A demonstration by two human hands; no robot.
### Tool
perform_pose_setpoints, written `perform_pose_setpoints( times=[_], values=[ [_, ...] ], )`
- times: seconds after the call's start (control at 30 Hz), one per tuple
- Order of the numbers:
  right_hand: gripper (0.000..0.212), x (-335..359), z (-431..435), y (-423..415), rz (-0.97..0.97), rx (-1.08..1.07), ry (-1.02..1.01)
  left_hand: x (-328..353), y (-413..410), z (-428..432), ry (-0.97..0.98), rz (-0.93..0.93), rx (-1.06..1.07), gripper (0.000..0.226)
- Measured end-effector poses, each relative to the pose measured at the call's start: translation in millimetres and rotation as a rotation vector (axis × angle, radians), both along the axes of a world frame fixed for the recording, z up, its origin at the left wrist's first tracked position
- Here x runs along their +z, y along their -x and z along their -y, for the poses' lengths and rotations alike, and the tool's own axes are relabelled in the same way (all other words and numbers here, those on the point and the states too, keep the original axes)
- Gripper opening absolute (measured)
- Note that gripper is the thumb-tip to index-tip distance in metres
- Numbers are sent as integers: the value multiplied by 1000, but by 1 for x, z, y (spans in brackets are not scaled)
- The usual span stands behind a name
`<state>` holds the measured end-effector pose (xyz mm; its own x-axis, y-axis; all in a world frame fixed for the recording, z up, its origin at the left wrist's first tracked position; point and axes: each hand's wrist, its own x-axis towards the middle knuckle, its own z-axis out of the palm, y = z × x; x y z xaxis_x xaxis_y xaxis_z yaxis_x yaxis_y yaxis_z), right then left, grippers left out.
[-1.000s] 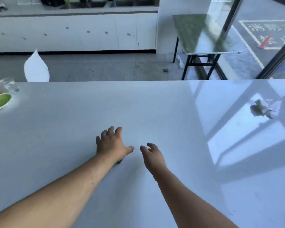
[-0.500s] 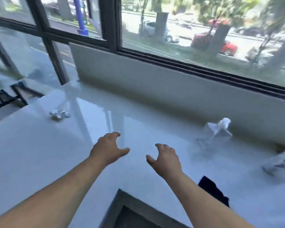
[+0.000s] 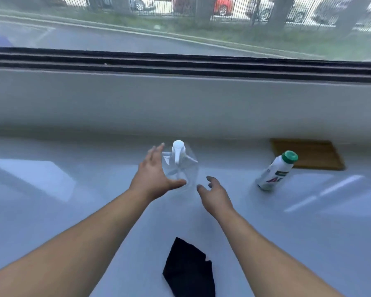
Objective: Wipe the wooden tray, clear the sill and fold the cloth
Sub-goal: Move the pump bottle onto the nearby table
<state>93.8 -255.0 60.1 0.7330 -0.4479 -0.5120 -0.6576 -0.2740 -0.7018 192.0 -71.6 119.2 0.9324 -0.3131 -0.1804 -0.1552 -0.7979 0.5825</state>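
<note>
Nearest, the black cloth (image 3: 189, 267) lies crumpled on the white sill (image 3: 51, 211), untouched. I see both hands spread empty, left hand (image 3: 153, 179) beside the clear spray bottle (image 3: 180, 166), right hand (image 3: 215, 195) just short of it. Beyond, the green-capped bottle (image 3: 275, 171) leans before the wooden tray (image 3: 315, 154); a careless reach risks toppling either.

Spray bottle (image 3: 181, 166) centre of sill (image 3: 51, 189), second bottle (image 3: 274, 171) right, tray (image 3: 313, 152) behind it, cloth (image 3: 189, 269) nearest.
</note>
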Motion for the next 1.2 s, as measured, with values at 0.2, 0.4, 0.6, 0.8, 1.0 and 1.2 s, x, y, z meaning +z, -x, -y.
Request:
perform_pose_setpoints(
  times=[0.2, 0.4, 0.6, 0.8, 1.0, 1.2],
  values=[
    [57, -25, 4, -36, -89, -298, -545, -17, -21, 25, -74, 29, -27, 119],
    [52, -16, -31, -51, -36, -257, -651, -15, -19, -2, -48, 64, 62, 115],
    [51, 2, -132, -65, -44, -67, -667, 4, -4, -116, -45, 66, 263, 115],
    [48, 21, -324, -42, -128, 219, -676, 25, 73, -310, -48, 80, 540, 110],
    [45, 37, -549, 51, -243, 522, -673, 38, 217, -530, -51, 63, 842, 109],
    [24, 30, -752, 186, -381, 852, -686, 39, 396, -710, -141, 45, 1131, 114]
  ],
)
